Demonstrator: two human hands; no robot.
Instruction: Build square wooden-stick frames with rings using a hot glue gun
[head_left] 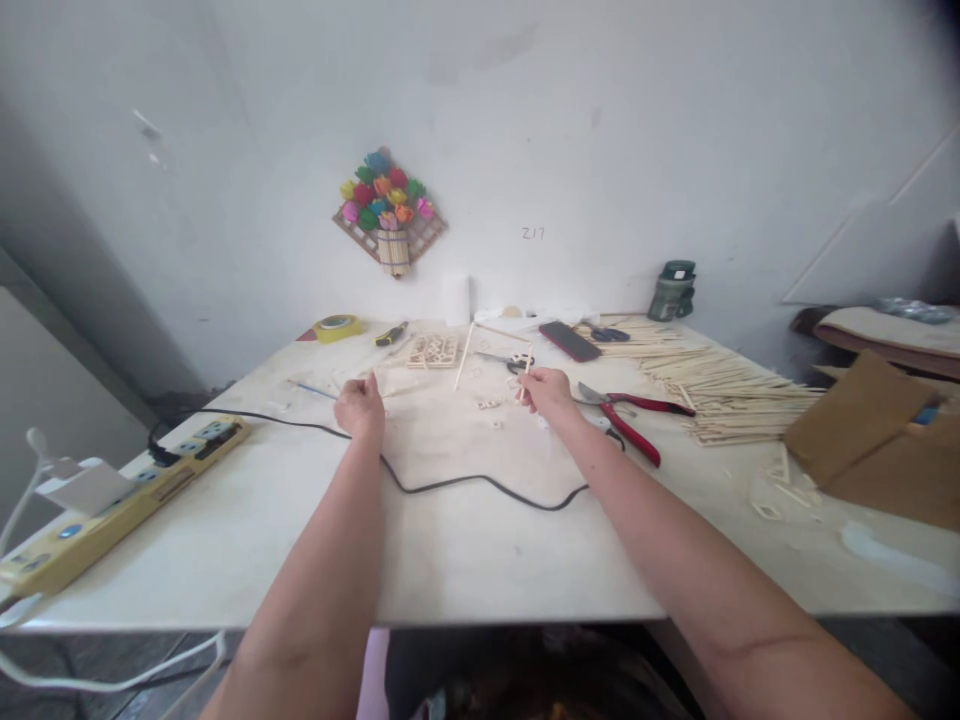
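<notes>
My right hand [545, 393] pinches one leg of a three-sided frame of thin wooden sticks [465, 356], whose top bar slopes down to the right. My left hand [360, 405] is closed over the table with the thumb on top; whatever its fingers hold is hidden. Between the hands lie small pale wooden pieces [491, 404]. Behind them sits a small lattice-like wooden piece [433, 350]. Black-handled scissors [517, 362] lie just behind my right hand, and red-handled pliers [630, 425] are to its right.
A black cable [480, 478] crosses the table before me, near a yellow power strip [127, 520]. Many thin sticks [735, 395] are spread at right beside a cardboard box [862, 430]. A phone [570, 341], yellow tape [337, 328] and a dark green jar [672, 291] stand or lie further back.
</notes>
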